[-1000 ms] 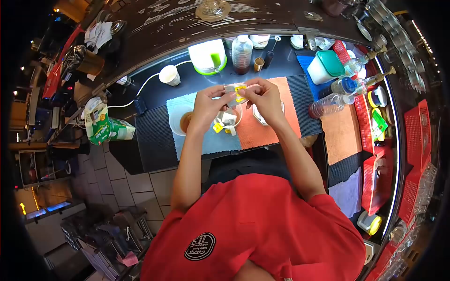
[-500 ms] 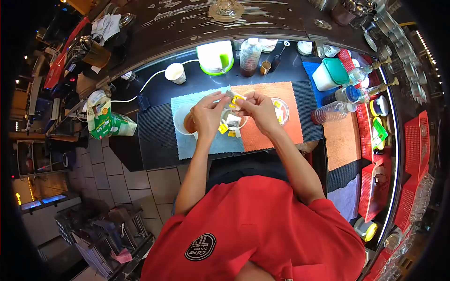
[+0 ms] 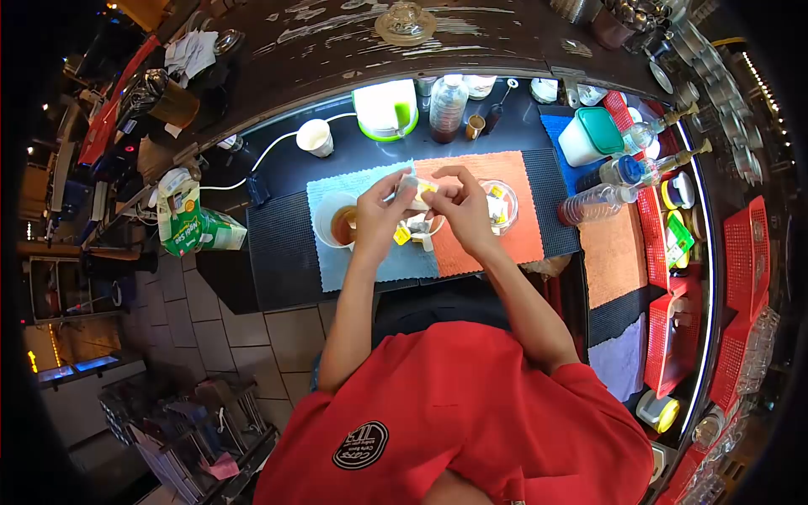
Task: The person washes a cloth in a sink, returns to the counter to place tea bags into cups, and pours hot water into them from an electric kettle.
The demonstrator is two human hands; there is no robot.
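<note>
Between both hands, above the mats, is a small white tea bag with a yellow tag. My left hand pinches its left side. At its right edge, my right hand grips it between thumb and fingers, the index finger arched. Below the hands, partly hidden, a clear container holds more tea bags with yellow tags. Left of my left hand stands a plastic cup with brown liquid. A clear round tub with more tea bags is just right of my right hand.
A blue mat and an orange mat lie under the cups. Behind stand a white paper cup, a bottle of dark liquid and a small brown cup. A green carton is left; bottles and red baskets are right.
The tea bag has turned so more of its white face shows. My right fingers have shifted, the index finger lifting. My left hand has moved slightly right, uncovering more of the brown liquid.
</note>
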